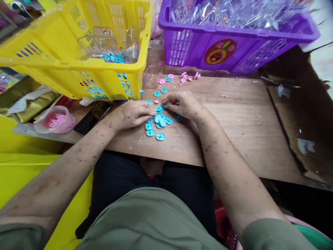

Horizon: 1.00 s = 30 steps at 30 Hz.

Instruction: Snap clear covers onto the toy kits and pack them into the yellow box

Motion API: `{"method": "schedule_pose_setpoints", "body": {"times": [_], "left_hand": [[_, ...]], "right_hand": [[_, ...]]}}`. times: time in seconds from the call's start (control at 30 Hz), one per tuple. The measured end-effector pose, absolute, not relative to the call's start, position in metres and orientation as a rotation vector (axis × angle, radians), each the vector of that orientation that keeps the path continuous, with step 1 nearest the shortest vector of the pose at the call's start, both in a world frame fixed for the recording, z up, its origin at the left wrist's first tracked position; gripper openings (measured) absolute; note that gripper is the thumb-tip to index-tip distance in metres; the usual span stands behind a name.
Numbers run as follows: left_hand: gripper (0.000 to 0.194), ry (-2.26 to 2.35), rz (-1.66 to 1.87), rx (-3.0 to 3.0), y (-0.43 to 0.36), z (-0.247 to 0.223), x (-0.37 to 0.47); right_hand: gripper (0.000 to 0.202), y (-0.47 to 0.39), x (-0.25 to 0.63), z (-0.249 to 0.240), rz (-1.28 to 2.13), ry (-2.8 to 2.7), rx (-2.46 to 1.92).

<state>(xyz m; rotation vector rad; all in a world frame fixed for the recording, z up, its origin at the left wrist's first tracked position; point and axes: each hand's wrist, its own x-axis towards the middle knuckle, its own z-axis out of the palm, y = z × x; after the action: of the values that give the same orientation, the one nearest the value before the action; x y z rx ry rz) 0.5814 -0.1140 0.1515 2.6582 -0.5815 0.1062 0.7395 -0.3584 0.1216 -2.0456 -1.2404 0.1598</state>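
Small blue oval plastic discs (pixel 160 136) lie loose and partly stacked on the wooden table, several with a cross-ribbed side up. From the left, my left hand (pixel 132 114) reaches into the pile, its fingers drawn together and curved, fingertips against the discs. What they may pinch is hidden. Opposite it, my right hand (pixel 183 104) has bent fingers, thumb and index closed at the edge of a blue disc (pixel 164 106). Between the hands lies a tiny pink piece (pixel 156 101). More pink plastic pieces (pixel 183 75) are scattered behind.
A yellow basket (pixel 104 67) holding clear boxes and blue parts stands back left. Behind on the right is a purple basket (pixel 192 45) of clear packs. A tub (pixel 56 119) of pink pieces and a dark phone (pixel 92 116) sit left; a cardboard box (pixel 299 114) borders the right.
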Motion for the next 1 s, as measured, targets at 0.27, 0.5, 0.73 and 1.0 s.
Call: {"method": "schedule_pose_setpoints", "body": {"times": [0.27, 0.5, 0.73, 1.0], "left_hand": [[0.045, -0.461, 0.120, 2.626, -0.100, 0.188, 0.550], [0.027, -0.270, -0.134, 2.836, -0.076, 0.180, 0.496], [0.024, -0.351, 0.344, 2.618, -0.119, 0.199, 0.526], [0.016, -0.793, 0.247, 2.533, -0.134, 0.158, 0.620]], "right_hand": [[0.023, -0.370, 0.735, 0.140, 0.004, -1.265, -1.906], [0.012, -0.367, 0.724, 0.147, 0.213, -1.426, -1.878], [0.025, -0.374, 0.738, 0.145, -0.055, -1.117, -1.989], [0.027, -0.373, 0.743, 0.137, -0.016, -1.157, -2.000]]}}
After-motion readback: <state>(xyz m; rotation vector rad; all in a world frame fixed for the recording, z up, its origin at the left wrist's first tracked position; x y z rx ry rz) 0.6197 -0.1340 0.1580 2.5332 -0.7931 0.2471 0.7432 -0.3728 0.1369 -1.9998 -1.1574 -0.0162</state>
